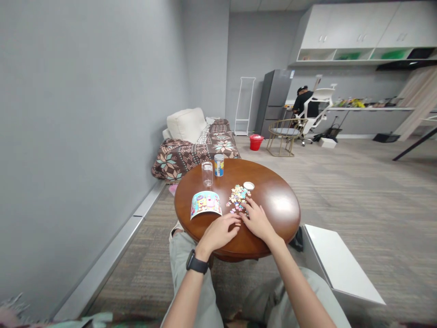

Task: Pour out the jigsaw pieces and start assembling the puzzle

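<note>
Can, centre of the frame: no print can be read.
Cartoon sheet, below centre: no words can be read.

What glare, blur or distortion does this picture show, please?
Head view throughout: glare on the right half of the round table; wide-angle stretching toward the edges, as in the white cabinets; blurred fabric at bottom left; prints on the puzzle pieces too small to make out.
</note>
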